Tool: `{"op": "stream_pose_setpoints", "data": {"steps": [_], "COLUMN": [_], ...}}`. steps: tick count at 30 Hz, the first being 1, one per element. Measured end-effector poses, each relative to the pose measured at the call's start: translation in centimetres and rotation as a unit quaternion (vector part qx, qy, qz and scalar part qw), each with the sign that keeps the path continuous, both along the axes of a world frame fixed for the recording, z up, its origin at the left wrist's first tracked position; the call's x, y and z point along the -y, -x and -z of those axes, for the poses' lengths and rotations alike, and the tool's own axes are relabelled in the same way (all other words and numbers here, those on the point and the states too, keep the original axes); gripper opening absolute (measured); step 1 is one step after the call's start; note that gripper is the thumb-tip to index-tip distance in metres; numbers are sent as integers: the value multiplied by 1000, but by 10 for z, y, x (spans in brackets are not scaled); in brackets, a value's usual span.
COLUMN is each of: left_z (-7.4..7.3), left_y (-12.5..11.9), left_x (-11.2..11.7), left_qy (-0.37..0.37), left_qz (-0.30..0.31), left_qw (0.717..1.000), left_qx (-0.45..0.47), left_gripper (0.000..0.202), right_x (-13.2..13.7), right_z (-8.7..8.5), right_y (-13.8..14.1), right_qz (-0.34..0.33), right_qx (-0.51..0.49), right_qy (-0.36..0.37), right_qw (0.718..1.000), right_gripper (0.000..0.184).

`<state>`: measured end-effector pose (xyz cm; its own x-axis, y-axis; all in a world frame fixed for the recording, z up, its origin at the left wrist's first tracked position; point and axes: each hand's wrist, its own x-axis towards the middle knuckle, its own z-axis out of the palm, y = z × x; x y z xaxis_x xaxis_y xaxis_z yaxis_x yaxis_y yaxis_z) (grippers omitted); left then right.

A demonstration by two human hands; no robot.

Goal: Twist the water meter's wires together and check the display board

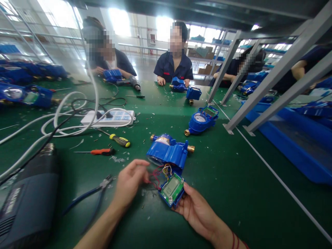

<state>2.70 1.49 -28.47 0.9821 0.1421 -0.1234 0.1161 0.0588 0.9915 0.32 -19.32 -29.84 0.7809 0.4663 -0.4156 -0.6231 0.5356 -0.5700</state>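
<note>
My right hand grips a small blue display module by its lower right edge. Its green circuit board and grey LCD face up, with faint characters on the screen. Thin red, yellow and white wires run from it to a blue water meter with brass ends, lying just beyond on the green table. My left hand is left of the module, fingers curled in a pinch at the red and dark wires; the fingertips are slightly blurred.
Around lie pliers, an orange screwdriver, a yellow-black screwdriver, a power strip with looping cables, and a dark power tool. Another meter stands ahead. Metal struts and a blue bin flank the right; co-workers sit opposite.
</note>
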Motion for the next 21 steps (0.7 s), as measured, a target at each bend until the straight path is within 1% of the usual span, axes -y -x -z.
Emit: {"op": "stream_pose_setpoints", "data": {"steps": [6,11,14,17,19,21], "left_z": [-2,-1,1,5,8,9], "left_y": [3,7,6,2,-1,-6], "left_x": [-1,-2,-7,-11,-12,-11], "left_qy": [-16,-9,-23,-83,-153,-229], "left_qz": [-35,-33,-38,-56,-63,-54], "left_qw": [998,995,992,987,977,959], "left_qx": [47,93,117,128,136,157], "left_gripper": [17,17,19,21,24,30], "right_x": [-1,1,1,0,-1,-2], "right_z": [4,6,7,9,9,8], "right_y": [-1,-1,-1,-1,0,0], "right_qz": [-2,-6,-5,-2,-2,-6], "right_qx": [8,21,22,27,34,45], "right_qy": [-16,-38,-43,-41,-40,-42], "right_qw": [1000,999,999,999,999,998], "right_gripper": [33,30,31,29,29,30]}}
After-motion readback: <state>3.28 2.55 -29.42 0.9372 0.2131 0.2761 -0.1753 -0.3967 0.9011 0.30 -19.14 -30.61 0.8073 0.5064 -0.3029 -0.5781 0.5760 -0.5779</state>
